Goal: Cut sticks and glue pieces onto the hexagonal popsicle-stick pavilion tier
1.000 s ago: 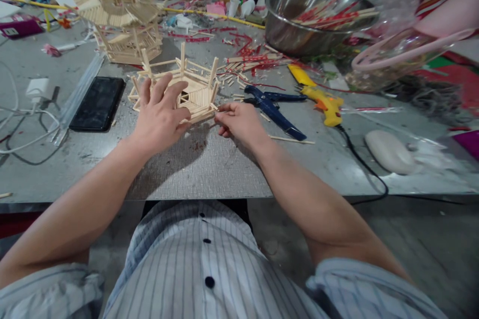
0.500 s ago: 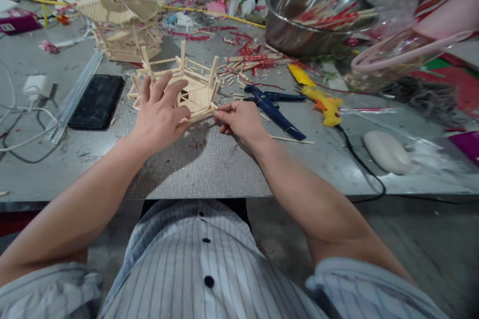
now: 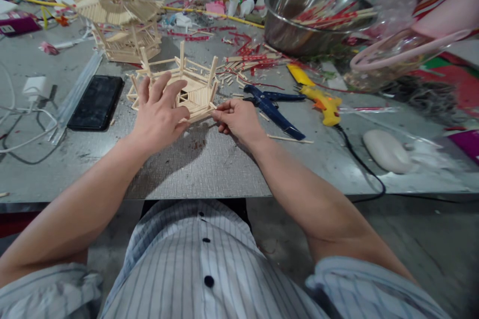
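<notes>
A hexagonal framework of thin wooden sticks (image 3: 200, 97), with upright posts and a slatted floor, sits on the grey table in front of me. My left hand (image 3: 159, 109) rests over its near left part, fingers spread and bent, with the thumb at the front edge. At the near right corner, my right hand (image 3: 235, 118) pinches a small wooden stick (image 3: 212, 107) between thumb and index finger. That stick is mostly hidden by the fingertips. Blue cutting pliers (image 3: 275, 109) lie just right of my right hand, close to a loose stick (image 3: 290, 138).
A larger tiered stick pagoda (image 3: 119, 20) stands behind on the left, near a black phone (image 3: 96, 102). Rightward are a yellow glue gun (image 3: 324, 102) with a black cord, a steel bowl (image 3: 288, 35) of wrapped sticks and a pale stone-like object (image 3: 385, 150). Red wrappers (image 3: 243, 45) litter the back.
Both hands keep the same hold and pose. The whole view has shifted very slightly; nothing else visibly differs.
</notes>
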